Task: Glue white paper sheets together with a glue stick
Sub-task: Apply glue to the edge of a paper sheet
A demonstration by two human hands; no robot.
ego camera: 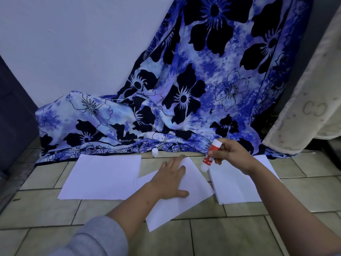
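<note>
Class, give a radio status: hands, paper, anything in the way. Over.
Left hand flat on angled sheet. Right hand grips glue stick, pointed down by sheet's edge. Cap off, standing by the cloth, clear of the work.

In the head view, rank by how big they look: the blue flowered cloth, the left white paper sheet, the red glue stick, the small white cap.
1. blue flowered cloth
2. left white paper sheet
3. red glue stick
4. small white cap
</note>
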